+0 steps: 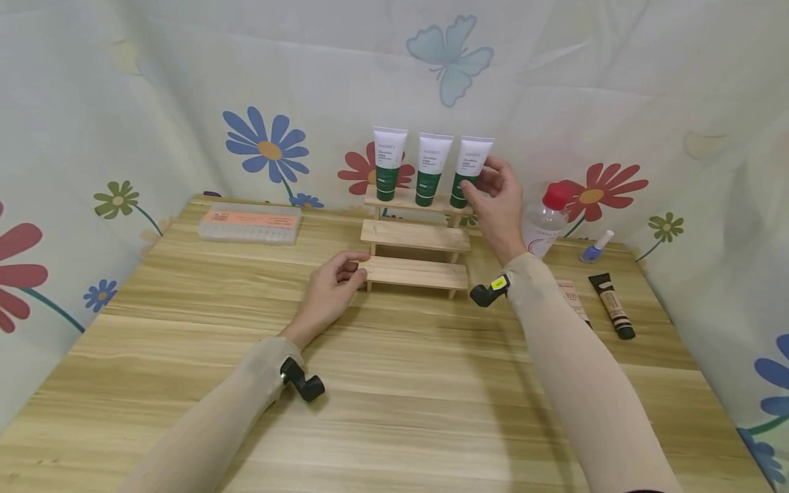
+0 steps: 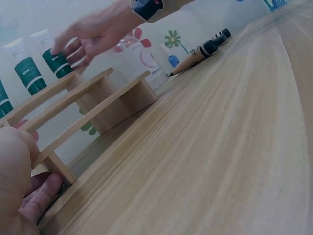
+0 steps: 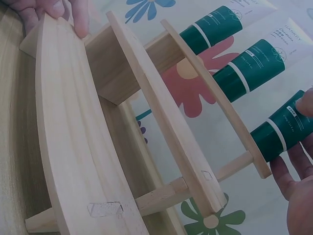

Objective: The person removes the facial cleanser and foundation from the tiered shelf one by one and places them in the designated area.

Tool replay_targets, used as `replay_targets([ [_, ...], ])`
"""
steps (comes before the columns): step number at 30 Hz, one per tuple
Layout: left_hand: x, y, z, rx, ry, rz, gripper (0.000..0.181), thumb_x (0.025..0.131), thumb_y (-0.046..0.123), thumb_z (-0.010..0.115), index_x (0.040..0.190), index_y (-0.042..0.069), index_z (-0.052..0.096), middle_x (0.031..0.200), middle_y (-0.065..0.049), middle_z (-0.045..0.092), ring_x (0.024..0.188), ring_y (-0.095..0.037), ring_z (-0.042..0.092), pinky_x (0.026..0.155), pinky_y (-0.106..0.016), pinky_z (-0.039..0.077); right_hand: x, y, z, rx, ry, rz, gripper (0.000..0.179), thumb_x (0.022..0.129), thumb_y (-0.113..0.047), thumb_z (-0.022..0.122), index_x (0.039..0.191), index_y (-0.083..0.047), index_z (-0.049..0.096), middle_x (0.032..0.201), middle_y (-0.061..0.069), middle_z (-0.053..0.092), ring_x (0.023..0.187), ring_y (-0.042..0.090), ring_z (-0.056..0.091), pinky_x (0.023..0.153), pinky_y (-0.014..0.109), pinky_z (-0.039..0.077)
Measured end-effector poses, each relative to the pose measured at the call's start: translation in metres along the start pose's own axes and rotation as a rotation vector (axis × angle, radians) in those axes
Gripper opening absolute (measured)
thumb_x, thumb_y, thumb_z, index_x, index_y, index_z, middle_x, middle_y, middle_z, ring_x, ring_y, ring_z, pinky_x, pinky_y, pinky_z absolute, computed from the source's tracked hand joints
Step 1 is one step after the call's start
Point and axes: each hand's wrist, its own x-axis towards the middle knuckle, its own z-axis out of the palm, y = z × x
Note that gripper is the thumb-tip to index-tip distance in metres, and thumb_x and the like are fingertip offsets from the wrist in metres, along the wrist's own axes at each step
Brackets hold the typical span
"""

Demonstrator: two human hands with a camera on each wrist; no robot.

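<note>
A three-tier wooden stand [image 1: 416, 237] rests on the table, with three white-and-green squeeze tubes upright in a row on its top tier. My right hand [image 1: 501, 209] pinches the rightmost tube [image 1: 473, 156] low on its green part, thumb in front. The middle tube [image 1: 433, 164] and the left tube [image 1: 389, 164] stand untouched beside it. With my left hand [image 1: 333, 287] I grip the left end of the lowest tier; in the left wrist view its thumb is over the board [image 2: 93, 113] and fingers lie by the leg.
To the left lies a clear plastic case [image 1: 249, 224] with an orange label. Right of the stand are a red-capped bottle [image 1: 545, 229], a blue nail polish bottle [image 1: 596, 248] and a black-and-beige tube [image 1: 613, 306]. My right sleeve partly covers a pinkish BB package [image 1: 574, 301].
</note>
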Motion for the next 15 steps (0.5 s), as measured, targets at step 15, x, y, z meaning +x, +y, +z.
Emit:
replay_targets([
  [15,0.0000,0.0006,0.0005,-0.010,-0.004,-0.012,0.028,0.111,0.017,0.069,0.139,0.016,0.075,0.120,-0.010,0.075,0.111,-0.024,0.072,0.101,-0.043,0.059,-0.0015,-0.0032,-0.0012,0.010,0.018,0.022,0.044,0.103,-0.003,0.077,0.143,-0.013,0.062,0.134,0.014,0.070,0.118,0.023,0.066,0.107,0.034,0.057],
])
